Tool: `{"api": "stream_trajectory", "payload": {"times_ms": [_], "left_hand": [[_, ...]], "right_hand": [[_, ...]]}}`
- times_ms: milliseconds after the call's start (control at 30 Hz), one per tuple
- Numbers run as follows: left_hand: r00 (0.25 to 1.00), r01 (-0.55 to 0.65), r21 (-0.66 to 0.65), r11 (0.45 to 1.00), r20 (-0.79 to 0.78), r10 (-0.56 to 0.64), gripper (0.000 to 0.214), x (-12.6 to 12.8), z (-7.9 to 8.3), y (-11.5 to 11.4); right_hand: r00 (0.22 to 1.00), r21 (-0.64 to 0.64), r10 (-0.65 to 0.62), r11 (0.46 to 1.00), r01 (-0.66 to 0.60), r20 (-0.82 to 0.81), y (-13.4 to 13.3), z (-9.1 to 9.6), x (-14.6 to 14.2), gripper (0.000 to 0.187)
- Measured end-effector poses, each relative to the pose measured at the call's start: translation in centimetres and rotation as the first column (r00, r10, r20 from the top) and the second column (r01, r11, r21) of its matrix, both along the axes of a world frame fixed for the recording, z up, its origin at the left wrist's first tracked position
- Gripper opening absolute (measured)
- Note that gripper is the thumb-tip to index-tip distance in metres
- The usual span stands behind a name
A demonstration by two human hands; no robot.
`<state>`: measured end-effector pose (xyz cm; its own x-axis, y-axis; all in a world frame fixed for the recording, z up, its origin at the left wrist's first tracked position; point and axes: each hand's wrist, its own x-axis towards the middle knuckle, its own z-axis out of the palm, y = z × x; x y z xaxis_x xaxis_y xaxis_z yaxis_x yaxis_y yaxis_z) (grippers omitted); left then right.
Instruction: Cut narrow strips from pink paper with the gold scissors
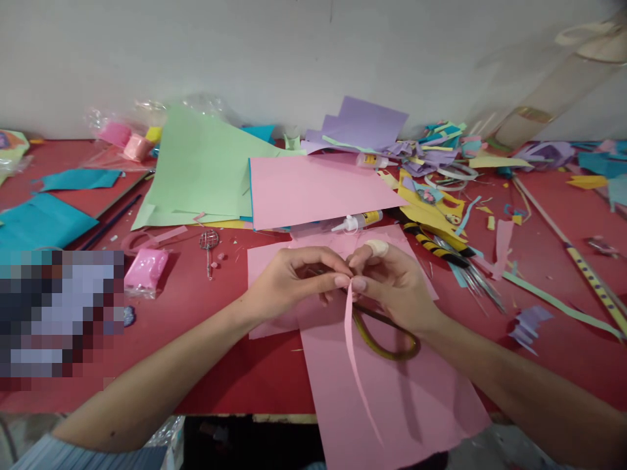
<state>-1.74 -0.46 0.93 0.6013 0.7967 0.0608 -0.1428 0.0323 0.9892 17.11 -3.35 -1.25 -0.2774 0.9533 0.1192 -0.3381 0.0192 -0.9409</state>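
Note:
In front of me, above pink paper sheets, both hands meet with fingertips almost touching. My left hand (306,274) pinches the top of a narrow pink paper strip (353,349) between thumb and forefinger. On the other side, my right hand (399,281) pinches the same end; a pale wrap (377,248) circles one of its fingers. The strip's tapering tail hangs down over the large pink sheet (343,398). Below my right palm shows an olive-yellow loop (386,349) with a dark straight edge, like a scissors handle; the rest of it is hidden by the hand.
Behind my hands lie a pink sheet (318,189), a green sheet (196,163) and a small glue bottle (360,222). To the right are black-and-yellow handled tools (435,248) and paper scraps. A pink packet (147,269) and a small wire whisk-like charm (209,245) lie left.

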Motion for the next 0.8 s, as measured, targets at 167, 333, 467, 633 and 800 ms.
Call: {"api": "stream_trajectory", "payload": {"times_ms": [167, 333, 467, 633, 800], "left_hand": [[0.997, -0.029, 0.117, 0.993, -0.066, 0.036, 0.011, 0.02, 0.16, -0.05], [0.996, -0.051, 0.181, 0.982, -0.063, 0.063, 0.012, 0.15, 0.21, -0.15], [0.993, -0.061, 0.199, 0.978, -0.085, 0.080, 0.014, 0.11, 0.04, -0.16], [0.990, -0.085, 0.272, 0.959, -0.089, 0.114, 0.012, 0.07, -0.28, -0.18], [0.976, -0.158, 0.350, 0.923, -0.089, 0.201, 0.011, 0.16, -0.37, -0.24]], "right_hand": [[0.998, -0.027, -0.050, 0.998, 0.051, 0.032, -0.17, 0.02, -0.03, 0.020], [0.996, -0.034, -0.071, 0.997, 0.073, 0.053, -0.29, 0.32, -0.26, 0.016], [0.994, -0.032, -0.080, 0.996, 0.083, 0.075, -0.36, 0.41, -0.31, 0.015], [0.991, -0.001, -0.123, 0.992, 0.123, 0.060, -0.35, 0.23, -0.28, 0.009], [0.983, 0.006, -0.149, 0.989, 0.150, 0.103, -0.52, 0.19, -0.21, 0.006]]}}
